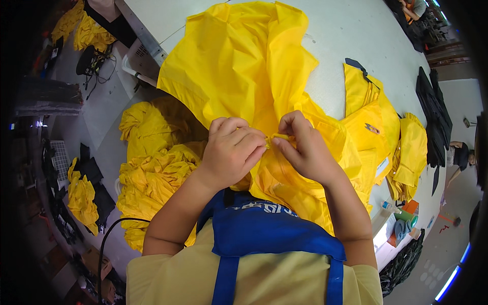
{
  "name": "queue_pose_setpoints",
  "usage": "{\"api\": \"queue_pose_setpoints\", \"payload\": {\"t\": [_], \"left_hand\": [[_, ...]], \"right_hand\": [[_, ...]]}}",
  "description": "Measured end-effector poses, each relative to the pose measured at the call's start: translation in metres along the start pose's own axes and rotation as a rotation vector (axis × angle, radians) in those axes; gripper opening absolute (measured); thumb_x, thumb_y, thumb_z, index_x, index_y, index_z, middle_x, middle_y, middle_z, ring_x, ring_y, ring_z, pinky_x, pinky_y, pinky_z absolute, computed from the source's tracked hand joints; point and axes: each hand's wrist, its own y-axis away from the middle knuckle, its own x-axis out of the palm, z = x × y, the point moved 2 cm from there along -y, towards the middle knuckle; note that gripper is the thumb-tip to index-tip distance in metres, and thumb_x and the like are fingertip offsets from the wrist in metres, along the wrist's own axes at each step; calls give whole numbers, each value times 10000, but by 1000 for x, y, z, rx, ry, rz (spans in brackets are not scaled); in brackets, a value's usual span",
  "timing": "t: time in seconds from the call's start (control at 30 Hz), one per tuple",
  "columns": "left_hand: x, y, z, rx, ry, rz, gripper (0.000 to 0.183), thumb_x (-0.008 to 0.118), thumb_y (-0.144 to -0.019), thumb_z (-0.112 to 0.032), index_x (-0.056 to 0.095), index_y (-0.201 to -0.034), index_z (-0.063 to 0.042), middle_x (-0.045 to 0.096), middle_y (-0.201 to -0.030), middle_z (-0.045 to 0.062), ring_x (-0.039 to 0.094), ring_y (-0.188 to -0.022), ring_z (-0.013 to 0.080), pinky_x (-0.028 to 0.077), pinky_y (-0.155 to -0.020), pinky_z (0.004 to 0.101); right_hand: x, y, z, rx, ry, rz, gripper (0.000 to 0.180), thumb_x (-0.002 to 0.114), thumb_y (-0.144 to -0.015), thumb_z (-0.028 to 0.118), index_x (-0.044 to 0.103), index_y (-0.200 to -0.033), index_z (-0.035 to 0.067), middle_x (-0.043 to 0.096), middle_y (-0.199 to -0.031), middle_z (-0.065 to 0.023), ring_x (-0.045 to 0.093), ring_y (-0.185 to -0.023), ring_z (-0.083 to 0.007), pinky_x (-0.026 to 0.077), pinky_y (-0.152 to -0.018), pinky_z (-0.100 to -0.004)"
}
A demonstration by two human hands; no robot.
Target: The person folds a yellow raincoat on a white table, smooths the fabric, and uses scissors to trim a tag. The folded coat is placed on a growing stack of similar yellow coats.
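Observation:
A large piece of thin yellow fabric (236, 65) spreads over the white worktable and drapes down to my blue apron. My left hand (232, 148) pinches a fold of it between thumb and fingers. Just to the right, my right hand (305, 145) grips a rolled edge of the same fabric. The two sets of fingertips almost meet, and a short bunched bit of yellow cloth shows between them. My fingers hide part of that fold.
On the white table (331, 42), folded yellow pieces (366, 129) lie to the right, with scissors-like thread snips (372, 129) on top. Beyond are black fabric strips (431, 114). A box of small items (404, 225) stands lower right. Crumpled yellow fabric (152, 183) is heaped at left.

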Motion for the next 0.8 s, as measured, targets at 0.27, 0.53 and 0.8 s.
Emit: {"api": "queue_pose_setpoints", "payload": {"t": [0.27, 0.53, 0.8], "left_hand": [[3, -5, 1, -46, 0, -19, 148, 717, -743, -123, 635, -866, -136, 662, -873, -26, 579, -875, 204, 370, -849, 369], [4, -5, 2, -66, 17, -9, 138, 716, -745, -116, 632, -854, -132, 658, -876, -22, 581, -876, 201, 362, -845, 373], [-3, -17, 1, 52, 36, 131, 125, 715, -746, -119, 630, -838, -117, 655, -864, -13, 577, -879, 211, 371, -840, 379]], "right_hand": [[1, 6, -1, 33, -90, 8, 253, 628, -840, 87, 453, -1011, 23, 587, -876, -190, 569, -844, -376, 465, -746, -414], [1, 5, -4, 45, -103, 25, 258, 623, -840, 99, 454, -1022, 28, 592, -888, -189, 572, -851, -379, 464, -753, -419], [9, 10, -3, 56, -92, -70, 257, 620, -842, 61, 454, -1033, 10, 595, -906, -200, 582, -855, -383, 472, -769, -423]]}}
